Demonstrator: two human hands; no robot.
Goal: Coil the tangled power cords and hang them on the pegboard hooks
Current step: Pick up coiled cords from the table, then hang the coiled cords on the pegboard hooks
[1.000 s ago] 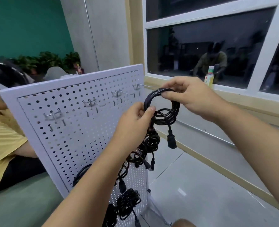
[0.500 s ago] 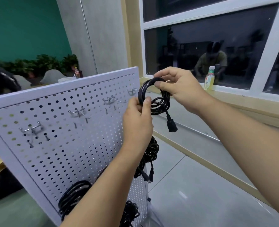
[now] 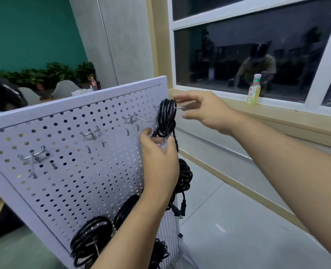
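Black coil (image 3: 166, 117) on one of four hooks (image 3: 93, 135), left grip (image 3: 158, 158) pinching, right grip (image 3: 205, 111) slack

No legible text anywhere. Label on the yellow drink bottle (image 3: 254, 90) on the window sill (image 3: 277, 115) too small and blurred to read; same for the red-labelled bottle (image 3: 93, 84) beside the plants (image 3: 52, 72).

Office-like room: teal wall (image 3: 25, 26), potted plants (image 3: 50, 74), tiled floor (image 3: 238, 220), large window (image 3: 257, 45)
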